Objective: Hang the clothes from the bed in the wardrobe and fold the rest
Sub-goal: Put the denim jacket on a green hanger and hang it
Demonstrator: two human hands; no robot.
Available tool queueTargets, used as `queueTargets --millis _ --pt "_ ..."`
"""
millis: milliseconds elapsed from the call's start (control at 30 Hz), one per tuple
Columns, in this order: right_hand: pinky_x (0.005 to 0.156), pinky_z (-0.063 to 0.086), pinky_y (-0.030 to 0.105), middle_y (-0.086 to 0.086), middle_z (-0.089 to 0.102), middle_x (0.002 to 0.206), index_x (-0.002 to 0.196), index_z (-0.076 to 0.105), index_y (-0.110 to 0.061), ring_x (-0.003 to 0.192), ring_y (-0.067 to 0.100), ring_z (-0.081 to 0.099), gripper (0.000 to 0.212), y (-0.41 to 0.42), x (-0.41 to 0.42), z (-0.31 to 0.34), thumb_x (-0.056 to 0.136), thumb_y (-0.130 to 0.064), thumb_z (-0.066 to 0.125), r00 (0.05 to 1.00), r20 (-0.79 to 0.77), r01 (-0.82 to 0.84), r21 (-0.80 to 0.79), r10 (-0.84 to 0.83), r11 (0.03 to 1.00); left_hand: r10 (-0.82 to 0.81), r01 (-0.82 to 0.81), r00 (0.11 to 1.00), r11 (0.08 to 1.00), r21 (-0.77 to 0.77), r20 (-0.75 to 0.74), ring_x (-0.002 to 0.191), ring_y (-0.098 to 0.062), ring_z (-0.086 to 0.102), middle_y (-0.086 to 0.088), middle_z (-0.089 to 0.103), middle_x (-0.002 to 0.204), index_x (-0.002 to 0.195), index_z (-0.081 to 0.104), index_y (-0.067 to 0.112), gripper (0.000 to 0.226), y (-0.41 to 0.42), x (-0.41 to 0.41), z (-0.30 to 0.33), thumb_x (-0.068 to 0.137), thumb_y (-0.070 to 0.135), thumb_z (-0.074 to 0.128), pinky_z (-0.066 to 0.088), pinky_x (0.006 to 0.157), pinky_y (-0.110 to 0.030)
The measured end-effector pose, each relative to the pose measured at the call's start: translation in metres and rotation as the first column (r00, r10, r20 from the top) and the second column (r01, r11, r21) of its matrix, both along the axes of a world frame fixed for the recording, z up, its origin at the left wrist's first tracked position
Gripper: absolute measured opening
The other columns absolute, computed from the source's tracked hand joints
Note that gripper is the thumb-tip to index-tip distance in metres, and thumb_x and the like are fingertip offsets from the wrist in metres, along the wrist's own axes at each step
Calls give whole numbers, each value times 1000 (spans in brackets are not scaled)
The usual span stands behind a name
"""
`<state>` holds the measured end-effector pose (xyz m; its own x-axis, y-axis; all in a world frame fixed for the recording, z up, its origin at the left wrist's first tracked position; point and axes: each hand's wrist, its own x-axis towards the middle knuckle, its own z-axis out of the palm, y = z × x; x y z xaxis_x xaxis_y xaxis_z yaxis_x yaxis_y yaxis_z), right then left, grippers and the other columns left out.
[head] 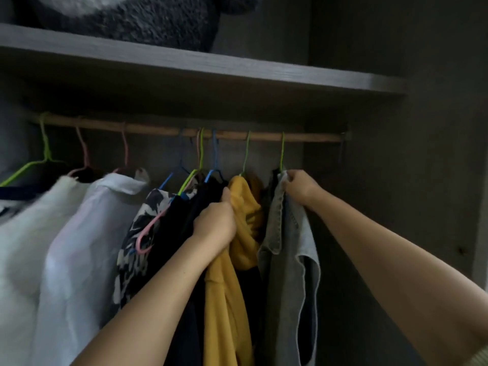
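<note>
Inside the wardrobe, a wooden rail (163, 130) carries several coloured hangers. A grey denim garment (287, 233) hangs from a green hanger (282, 151) at the right end of the row. My right hand (301, 186) pinches the top of that denim garment just below the hanger hook. Left of it hangs a mustard-yellow garment (232, 286) on another green hanger. My left hand (215, 223) grips the yellow fabric where it meets the black garment (190, 207) beside it.
Further left hang a black-and-white patterned piece (137, 233), a white shirt (87, 247) and a white fluffy garment (23, 233). A grey shelf (237, 67) above holds a dark fuzzy item (137, 19). The wardrobe side wall (422, 180) stands close on the right.
</note>
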<state>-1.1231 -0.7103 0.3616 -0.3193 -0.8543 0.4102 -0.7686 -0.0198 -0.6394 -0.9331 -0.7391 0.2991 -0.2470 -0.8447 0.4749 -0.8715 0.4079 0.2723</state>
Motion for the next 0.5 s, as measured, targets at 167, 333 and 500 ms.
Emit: queueTargets --millis 167,333,500 --pt "75 39 28 13 61 104 110 60 -7 100 25 57 27 -24 49 -1 101 -22 40 995 -24 -100 -110 98 989 41 -41 999 998 -37 -23 75 -27 59 -13 62 100 152 1 23 63 -7 32 -1 100 12 34 46 59 -36" --pt "73 40 30 16 61 104 113 58 -2 97 30 58 34 -52 100 -1 101 -25 35 992 52 -105 -138 113 985 85 -87 996 990 -112 -28 76 -29 62 -16 64 94 153 6 21 61 -16 80 -2 100 15 35 55 69 -41" --pt "80 39 28 17 58 124 127 53 -6 113 32 54 37 -41 99 -16 103 -26 32 995 70 -62 -168 75 984 49 -44 998 991 -129 31 66 -24 60 -9 60 80 153 5 22 59 -10 84 1 101 20 34 52 59 -37"
